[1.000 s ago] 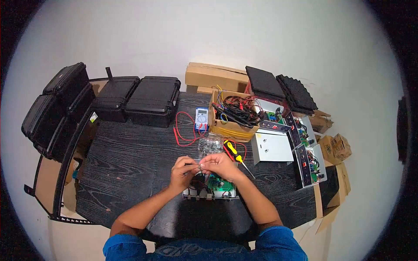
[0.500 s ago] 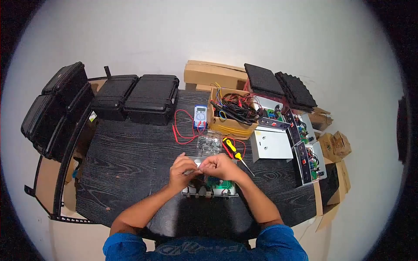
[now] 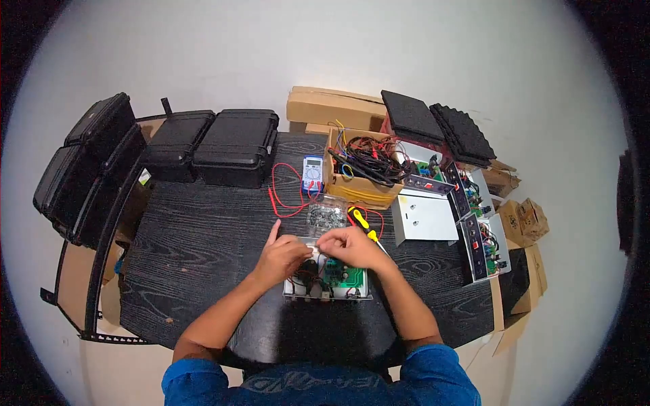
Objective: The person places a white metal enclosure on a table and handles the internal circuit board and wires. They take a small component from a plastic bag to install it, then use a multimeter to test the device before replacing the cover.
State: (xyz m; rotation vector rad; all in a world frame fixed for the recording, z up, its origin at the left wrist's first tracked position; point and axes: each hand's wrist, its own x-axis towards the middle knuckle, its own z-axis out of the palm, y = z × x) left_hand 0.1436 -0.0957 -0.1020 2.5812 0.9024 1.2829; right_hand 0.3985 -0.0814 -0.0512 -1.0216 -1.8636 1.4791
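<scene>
Two hands, L hand [image 3: 279, 260] & R hand [image 3: 355, 248], were held w/ fingers mostly curled at open case [image 3: 298, 294], contents unclear, and onto PCB [image 3: 351, 277] any loosely pinched small part could be dropped.

A person's left hand [image 3: 279, 260] and right hand [image 3: 352, 247] meet fingertip to fingertip over the far edge of an open white enclosure [image 3: 327, 294] holding a green circuit board [image 3: 347, 274] on a dark wood-grain table [image 3: 196, 237]; whatever the fingers pinch is too small to make out. Just beyond sits a clear box of small parts [image 3: 328, 213], with a yellow-and-black screwdriver [image 3: 362, 221] beside it. A multimeter [image 3: 313, 173] with red leads lies near a cardboard box of cables [image 3: 365, 189], while black cases [image 3: 237, 145] line the table's far left.
</scene>
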